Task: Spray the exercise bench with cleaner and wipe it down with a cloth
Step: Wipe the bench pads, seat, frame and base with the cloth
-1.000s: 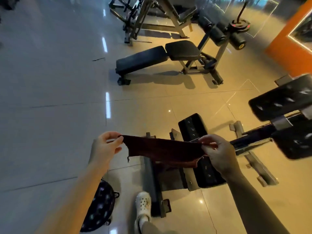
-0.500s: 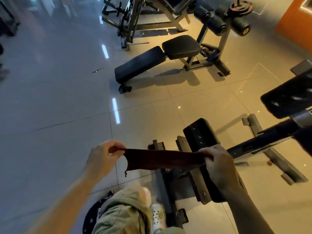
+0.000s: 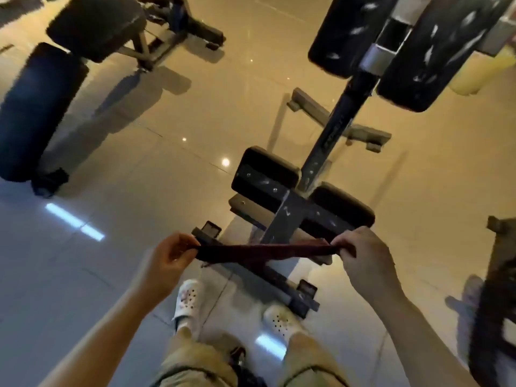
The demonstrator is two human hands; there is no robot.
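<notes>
Pinching cloth (image 3: pixel 262 251) ends taut: left hand (image 3: pixel 167 254), right hand (image 3: pixel 363 251).

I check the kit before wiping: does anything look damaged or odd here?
Pale streaks and flecks mark the upper pads and lower pads; wear or wet, I cannot tell. The cloth has a loose thread.

Open tiled floor (image 3: pixel 173 152) lies left of centre, passable between the two benches. Ahead, the exercise bench (image 3: pixel 293 202) blocks the middle: its foot pads, sloping post and base bar sit just beyond the stretched cloth (image 3: pixel 262 251). Its upper pads (image 3: pixel 402 48) fill the top right. A second bench (image 3: pixel 42 107) stands at far left. Dark equipment (image 3: pixel 494 303) borders the right edge.
</notes>
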